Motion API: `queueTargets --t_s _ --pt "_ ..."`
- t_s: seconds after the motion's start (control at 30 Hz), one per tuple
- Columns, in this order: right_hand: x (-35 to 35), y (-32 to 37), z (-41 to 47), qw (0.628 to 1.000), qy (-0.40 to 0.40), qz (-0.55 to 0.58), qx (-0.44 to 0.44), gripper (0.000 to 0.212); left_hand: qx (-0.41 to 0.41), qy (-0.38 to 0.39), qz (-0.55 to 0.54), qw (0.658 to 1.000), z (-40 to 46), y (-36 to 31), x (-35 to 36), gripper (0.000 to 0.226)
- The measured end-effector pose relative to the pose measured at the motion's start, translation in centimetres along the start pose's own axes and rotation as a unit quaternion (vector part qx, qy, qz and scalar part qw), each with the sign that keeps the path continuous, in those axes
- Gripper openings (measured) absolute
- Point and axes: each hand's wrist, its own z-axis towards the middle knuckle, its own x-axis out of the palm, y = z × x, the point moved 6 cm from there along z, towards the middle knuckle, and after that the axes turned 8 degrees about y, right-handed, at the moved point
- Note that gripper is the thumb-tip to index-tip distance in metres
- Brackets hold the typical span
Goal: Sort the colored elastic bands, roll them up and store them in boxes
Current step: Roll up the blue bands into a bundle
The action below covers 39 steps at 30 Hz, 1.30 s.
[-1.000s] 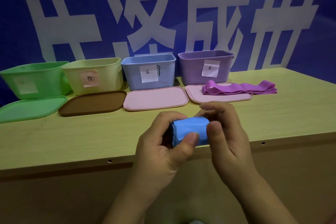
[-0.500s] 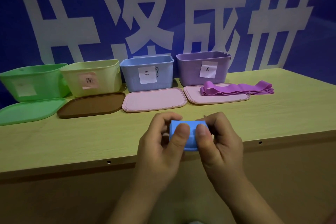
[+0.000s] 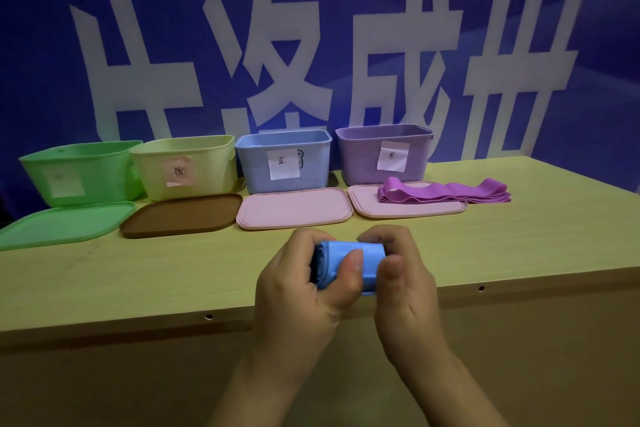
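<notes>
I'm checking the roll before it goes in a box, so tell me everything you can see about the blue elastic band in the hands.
The blue elastic band is light blue, smooth and rubbery-looking, wound into a short, fat roll lying sideways. Its layered end shows on the left. The left hand and right hand both grip it, thumbs pressed on its near face, above the table's front edge. It touches nothing else.
</notes>
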Motion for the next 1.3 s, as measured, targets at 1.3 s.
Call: queueTargets --t_s 1.3 --pt "6.3 -11.8 31.1 0.932 0.348 -0.089 0.041 0.039 -0.442 0.078 -0.389 0.805 23.4 21.9 4.0 0.059"
